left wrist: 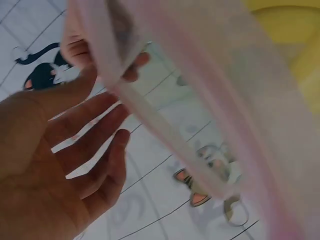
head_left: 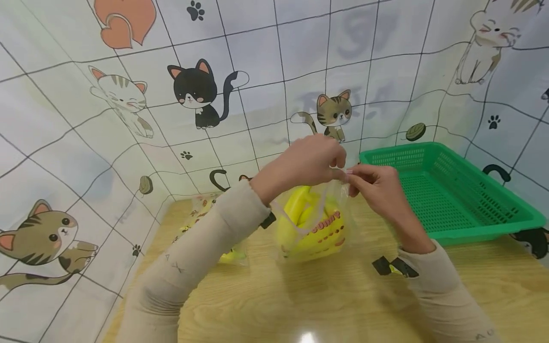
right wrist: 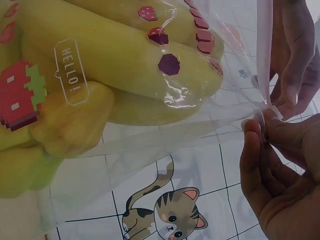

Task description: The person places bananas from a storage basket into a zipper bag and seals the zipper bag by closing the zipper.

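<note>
A clear plastic bag [head_left: 330,233] printed with red and pink pictures stands upright on the table, with yellow bananas [right wrist: 125,55] inside. Its pink-edged mouth [left wrist: 210,95] gapes in the left wrist view. My left hand [head_left: 306,159] reaches over from the left and pinches the bag's top edge near the right corner. Right beside it, my right hand [head_left: 379,190] grips that corner between thumb and index finger. A small white tab [right wrist: 275,113] shows between the two hands in the right wrist view. My left forearm partly covers a second printed bag [head_left: 233,257] on the table.
A green perforated plastic basket [head_left: 484,234] stands at the right of the wooden table [head_left: 326,300]. Behind and to the left, a white sheet with a grid and cartoon cats [head_left: 195,90] closes off the table's far and left sides.
</note>
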The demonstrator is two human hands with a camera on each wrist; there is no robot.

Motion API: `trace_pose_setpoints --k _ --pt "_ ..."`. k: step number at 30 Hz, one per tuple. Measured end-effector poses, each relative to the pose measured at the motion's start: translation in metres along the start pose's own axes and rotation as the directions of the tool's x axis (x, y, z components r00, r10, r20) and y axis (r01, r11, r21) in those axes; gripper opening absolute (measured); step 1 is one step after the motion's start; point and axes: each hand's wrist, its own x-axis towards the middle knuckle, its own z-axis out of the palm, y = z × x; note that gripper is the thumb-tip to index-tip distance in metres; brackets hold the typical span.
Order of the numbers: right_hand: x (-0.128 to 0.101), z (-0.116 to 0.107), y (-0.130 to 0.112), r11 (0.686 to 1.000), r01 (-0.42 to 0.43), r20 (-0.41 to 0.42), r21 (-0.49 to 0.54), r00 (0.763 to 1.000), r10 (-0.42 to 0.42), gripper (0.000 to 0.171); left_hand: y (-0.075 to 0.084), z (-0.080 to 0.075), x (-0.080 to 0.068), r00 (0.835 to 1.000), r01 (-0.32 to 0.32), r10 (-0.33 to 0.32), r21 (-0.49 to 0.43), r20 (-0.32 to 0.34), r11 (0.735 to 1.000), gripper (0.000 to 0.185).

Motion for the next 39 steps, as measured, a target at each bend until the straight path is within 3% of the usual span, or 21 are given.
trace_pose_setpoints --k 4,9,17,27,39 --pt "-0.002 0.002 -0.001 1.000 -0.025 -0.044 0.000 0.999 0.025 0.016 -0.003 0.007 0.016 1.000 -0.020 0.020 -0.005 0.016 1.000 0.021" --pt "-0.002 0.002 -0.001 1.000 -0.001 -0.080 -0.021 0.997 0.000 0.014 -0.006 0.011 0.020 0.999 -0.017 0.017 -0.001 0.033 1.000 0.015" --pt "0.000 -0.003 -0.001 0.999 -0.003 -0.072 0.046 0.997 0.007 0.010 -0.010 0.013 0.012 0.998 0.009 -0.012 0.057 0.058 0.998 0.013" --pt "-0.003 -0.004 -0.003 0.999 -0.020 -0.065 0.038 0.998 0.022 0.008 -0.013 0.012 0.003 0.994 0.007 -0.017 0.092 0.110 0.996 0.013" --pt "-0.003 -0.007 -0.002 1.000 0.025 -0.117 0.018 0.993 -0.023 0.005 -0.012 0.021 -0.007 0.999 0.026 -0.031 0.117 0.039 0.993 0.011"
